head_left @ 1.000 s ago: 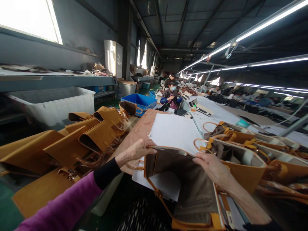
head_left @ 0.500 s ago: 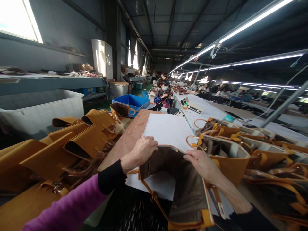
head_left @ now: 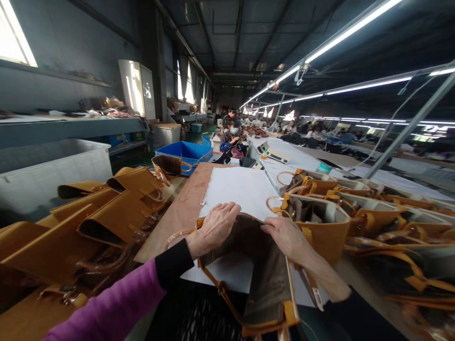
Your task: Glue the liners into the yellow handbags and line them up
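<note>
Our right hand (head_left: 289,237) has its grip pinched on the far rim of an open tan bag (head_left: 265,270) at the near end of the bench (head_left: 181,208); our left hand (head_left: 216,227) covers that rim, its grip's closure impossible to tell.

Brown tabletop (head_left: 183,203), white sheet (head_left: 238,185) on top

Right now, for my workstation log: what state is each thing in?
Held bag: open, dark lining showing
Left hand: over its rim, grip unclear
Right hand: gripping its rim
White sheet: flat
Blue bin: open-topped
Pale tub: open-topped
Bag beside right hand: upright, open
Overhead strip light: lit
</note>
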Motion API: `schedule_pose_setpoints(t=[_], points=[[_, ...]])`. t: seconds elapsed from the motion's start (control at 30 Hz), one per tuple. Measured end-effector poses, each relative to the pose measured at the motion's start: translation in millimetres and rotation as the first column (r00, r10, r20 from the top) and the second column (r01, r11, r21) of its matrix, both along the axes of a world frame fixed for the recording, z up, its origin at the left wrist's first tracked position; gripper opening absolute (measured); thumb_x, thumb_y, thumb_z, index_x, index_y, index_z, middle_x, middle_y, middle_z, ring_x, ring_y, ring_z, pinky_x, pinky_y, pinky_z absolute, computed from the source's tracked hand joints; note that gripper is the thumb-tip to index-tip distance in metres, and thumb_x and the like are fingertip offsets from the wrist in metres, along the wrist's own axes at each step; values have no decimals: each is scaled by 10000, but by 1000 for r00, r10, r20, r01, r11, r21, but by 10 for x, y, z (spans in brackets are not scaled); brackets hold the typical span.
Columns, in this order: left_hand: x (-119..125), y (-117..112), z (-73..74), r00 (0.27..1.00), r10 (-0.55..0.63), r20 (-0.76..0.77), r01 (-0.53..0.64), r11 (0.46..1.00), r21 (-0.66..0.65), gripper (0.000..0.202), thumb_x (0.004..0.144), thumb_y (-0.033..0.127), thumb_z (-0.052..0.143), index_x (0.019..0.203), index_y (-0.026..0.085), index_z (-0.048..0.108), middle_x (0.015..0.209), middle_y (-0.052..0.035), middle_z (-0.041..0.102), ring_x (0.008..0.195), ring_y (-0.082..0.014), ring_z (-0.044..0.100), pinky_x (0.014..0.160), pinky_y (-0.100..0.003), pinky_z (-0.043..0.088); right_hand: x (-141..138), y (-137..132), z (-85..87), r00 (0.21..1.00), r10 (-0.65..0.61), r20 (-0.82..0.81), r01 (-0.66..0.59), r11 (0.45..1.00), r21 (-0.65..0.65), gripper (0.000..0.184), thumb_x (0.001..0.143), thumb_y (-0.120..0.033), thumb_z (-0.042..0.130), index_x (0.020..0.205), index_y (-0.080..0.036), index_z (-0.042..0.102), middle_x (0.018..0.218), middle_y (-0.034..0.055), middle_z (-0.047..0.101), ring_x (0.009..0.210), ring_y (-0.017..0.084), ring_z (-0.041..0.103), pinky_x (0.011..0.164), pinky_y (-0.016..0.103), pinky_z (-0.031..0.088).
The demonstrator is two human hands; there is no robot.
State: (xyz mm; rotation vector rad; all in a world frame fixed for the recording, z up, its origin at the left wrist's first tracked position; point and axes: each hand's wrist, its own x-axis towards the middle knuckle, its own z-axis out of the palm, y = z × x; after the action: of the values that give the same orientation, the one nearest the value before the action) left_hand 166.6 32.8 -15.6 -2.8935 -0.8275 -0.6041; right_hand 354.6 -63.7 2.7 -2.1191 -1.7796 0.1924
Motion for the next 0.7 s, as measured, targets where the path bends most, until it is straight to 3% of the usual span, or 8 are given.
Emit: schedule_pose_setpoints(t=[0.13, 0.4, 0.7], points=[[72, 44, 8, 998, -67, -9, 67, 997, 29, 217, 860, 95, 420, 1051, 182, 477, 951, -29, 605, 870, -191, 557, 779, -323, 425, -16, 0, 6, 1000, -11, 11, 11, 1000, 12, 270, 829, -280, 490, 573, -198, 468, 591, -7, 522, 657, 155, 503, 601, 262, 274], [113, 166, -132, 973, -209, 94, 197, 973, 123, 151, 896, 161, 455, 984, 209, 568, 1059, -16, 595, 861, -157, 563, 775, -292, 436, -27, -6, 1, 998, -50, 25, 50, 999, 2, 264, 822, -280, 513, 572, -195, 493, 566, -17, 499, 623, 140, 497, 565, 257, 246], [240, 153, -140, 972, -165, 169, 165, 986, 14, 76, 856, 150, 521, 839, 173, 591, 940, -20, 635, 835, -160, 576, 762, -280, 432, -45, -4, 16, 994, -74, 77, 76, 997, -27, 257, 848, -310, 508, 621, -198, 553, 621, -6, 577, 665, 139, 549, 567, 244, 268]])
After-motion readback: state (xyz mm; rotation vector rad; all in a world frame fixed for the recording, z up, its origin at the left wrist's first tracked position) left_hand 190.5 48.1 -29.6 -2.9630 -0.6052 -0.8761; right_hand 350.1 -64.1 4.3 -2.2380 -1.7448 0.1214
